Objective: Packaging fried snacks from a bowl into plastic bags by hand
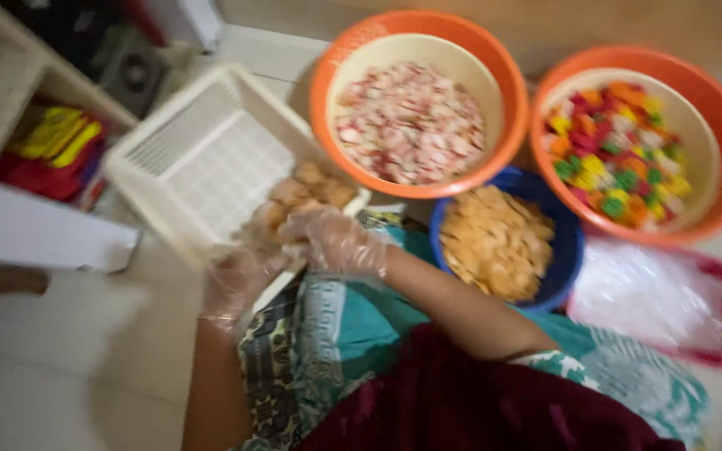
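Gloved hands: our left hand (240, 280) and right hand (336, 242), fingers closed on brown crackers (307, 192).
Tray: white basket (202, 159) just beyond our fingers.

A pale tiled floor (60, 367) under soft indoor light — at the left a light wooden shelf unit (10, 92) holds yellow and red packets (52, 150).

I see my left hand (240, 280) and right hand (336, 242), both in clear plastic gloves, meeting at the near edge of a tilted white basket (202, 159) beside brown crackers (307, 194). Beyond sit two orange bowls (419, 104) (645, 142) and a blue bowl (503, 242) of chips.
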